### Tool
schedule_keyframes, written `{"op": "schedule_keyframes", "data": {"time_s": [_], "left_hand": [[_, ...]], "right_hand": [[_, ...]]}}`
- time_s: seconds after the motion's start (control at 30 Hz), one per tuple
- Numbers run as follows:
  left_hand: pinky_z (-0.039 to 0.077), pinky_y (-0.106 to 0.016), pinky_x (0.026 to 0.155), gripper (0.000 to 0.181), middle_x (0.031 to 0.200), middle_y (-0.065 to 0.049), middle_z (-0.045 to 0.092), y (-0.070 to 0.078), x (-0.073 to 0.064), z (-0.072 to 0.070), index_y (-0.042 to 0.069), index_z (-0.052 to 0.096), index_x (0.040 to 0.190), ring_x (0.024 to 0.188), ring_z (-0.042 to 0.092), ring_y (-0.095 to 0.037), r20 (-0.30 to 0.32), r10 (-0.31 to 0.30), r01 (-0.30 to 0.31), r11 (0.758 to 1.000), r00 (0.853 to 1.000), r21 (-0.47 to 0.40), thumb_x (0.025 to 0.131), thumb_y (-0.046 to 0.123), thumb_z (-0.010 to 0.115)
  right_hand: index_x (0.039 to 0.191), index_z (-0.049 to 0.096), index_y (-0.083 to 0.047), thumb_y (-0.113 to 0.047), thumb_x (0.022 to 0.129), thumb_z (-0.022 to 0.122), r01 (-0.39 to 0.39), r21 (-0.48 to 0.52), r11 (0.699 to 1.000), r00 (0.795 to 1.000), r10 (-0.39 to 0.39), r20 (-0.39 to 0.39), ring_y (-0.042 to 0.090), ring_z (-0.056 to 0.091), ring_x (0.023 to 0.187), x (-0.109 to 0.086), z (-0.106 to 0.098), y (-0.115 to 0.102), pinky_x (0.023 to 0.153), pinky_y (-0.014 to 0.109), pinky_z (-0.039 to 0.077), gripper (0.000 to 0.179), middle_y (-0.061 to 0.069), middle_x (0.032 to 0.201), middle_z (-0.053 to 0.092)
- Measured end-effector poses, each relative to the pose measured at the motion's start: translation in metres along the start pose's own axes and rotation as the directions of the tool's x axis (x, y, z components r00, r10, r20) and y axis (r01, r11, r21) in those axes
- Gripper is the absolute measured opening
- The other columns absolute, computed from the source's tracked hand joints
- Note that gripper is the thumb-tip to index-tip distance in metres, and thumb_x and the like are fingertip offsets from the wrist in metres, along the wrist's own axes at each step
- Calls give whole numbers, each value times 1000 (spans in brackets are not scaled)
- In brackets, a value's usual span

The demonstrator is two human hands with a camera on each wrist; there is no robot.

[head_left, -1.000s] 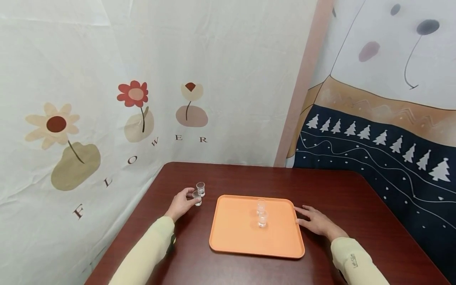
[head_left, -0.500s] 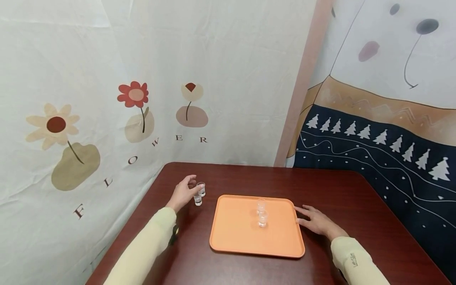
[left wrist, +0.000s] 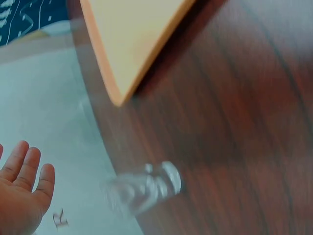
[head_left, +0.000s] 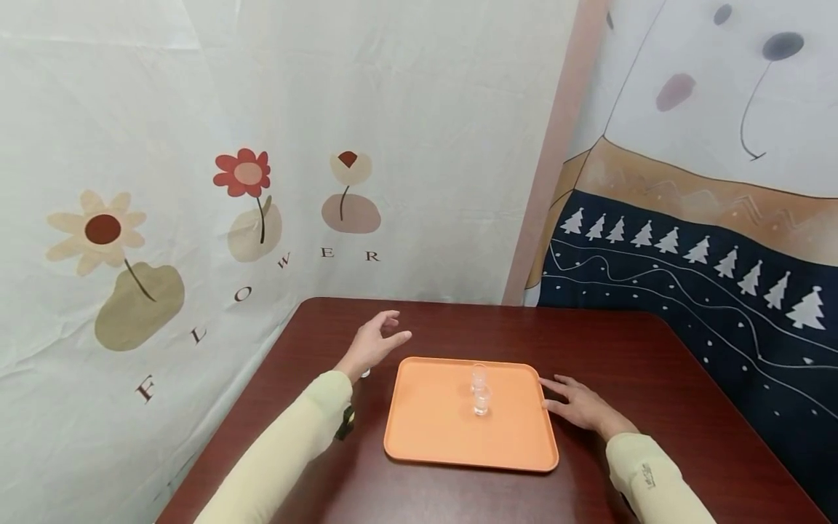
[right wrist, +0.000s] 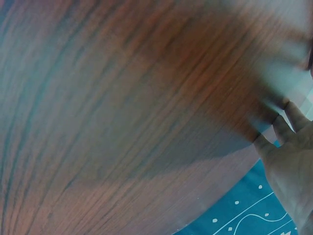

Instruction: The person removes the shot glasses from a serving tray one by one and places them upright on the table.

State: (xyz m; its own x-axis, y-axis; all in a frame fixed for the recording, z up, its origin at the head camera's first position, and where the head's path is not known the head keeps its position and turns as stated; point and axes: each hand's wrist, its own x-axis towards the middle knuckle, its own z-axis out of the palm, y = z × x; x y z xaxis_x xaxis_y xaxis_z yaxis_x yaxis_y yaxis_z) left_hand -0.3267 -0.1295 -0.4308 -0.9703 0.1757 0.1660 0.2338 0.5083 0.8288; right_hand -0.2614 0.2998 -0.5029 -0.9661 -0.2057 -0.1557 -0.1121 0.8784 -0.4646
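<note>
My left hand (head_left: 373, 345) is raised above the table, left of the orange tray (head_left: 432, 429), its fingers spread and nothing held. Behind its wrist in the head view, only the base of a small shot glass (head_left: 365, 373) shows. The left wrist view has the blurred clear shot glasses (left wrist: 146, 188) below the left hand (left wrist: 24, 188). Two more clear shot glasses stand on the tray, one shot glass (head_left: 481, 402) in front of the other shot glass (head_left: 479, 376). At the tray's right rim, my right hand (head_left: 579, 404) rests with fingers extended, fingertips at the edge.
The dark red wooden table (head_left: 484, 331) extends around the tray on all sides. A white flower-printed cloth (head_left: 425, 145) hangs behind it, and a bear-and-trees printed cloth (head_left: 694, 233) hangs at the right.
My left hand has let go of the near shot glass on the left, risen and moved right toward the tray. The right hand and the tray have stayed put.
</note>
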Motion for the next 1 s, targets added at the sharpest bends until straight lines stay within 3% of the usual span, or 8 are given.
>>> {"op": "schedule_keyframes", "data": {"time_s": [0.33, 0.67, 1.0], "left_hand": [[44, -50, 99, 54, 127, -12, 62, 7, -21, 54, 10, 55, 137, 122, 55, -31, 102, 31, -31, 1000, 994, -1, 91, 31, 74], [46, -48, 96, 55, 123, -14, 63, 18, -38, 102, 2, 56, 135, 116, 57, -31, 223, 67, -63, 998, 973, -27, 90, 27, 75], [49, -41, 91, 43, 112, -11, 66, 21, -47, 132, 1, 62, 124, 106, 61, -28, 266, 105, -95, 994, 958, -51, 88, 19, 77]], "right_hand": [[149, 47, -15, -49, 95, 60, 2, -2, 1000, 1000, -2, -4, 55, 31, 135, 0, 0, -2, 101, 73, 28, 65, 30, 150, 33], [150, 46, -15, -49, 96, 60, -1, 1, 1000, 1000, 1, -2, 55, 31, 135, 1, 0, -1, 101, 73, 28, 65, 31, 151, 33], [150, 45, -15, -49, 97, 59, -7, 10, 1000, 1000, 7, 2, 54, 29, 136, 1, 0, 0, 102, 72, 27, 65, 30, 152, 31]]}}
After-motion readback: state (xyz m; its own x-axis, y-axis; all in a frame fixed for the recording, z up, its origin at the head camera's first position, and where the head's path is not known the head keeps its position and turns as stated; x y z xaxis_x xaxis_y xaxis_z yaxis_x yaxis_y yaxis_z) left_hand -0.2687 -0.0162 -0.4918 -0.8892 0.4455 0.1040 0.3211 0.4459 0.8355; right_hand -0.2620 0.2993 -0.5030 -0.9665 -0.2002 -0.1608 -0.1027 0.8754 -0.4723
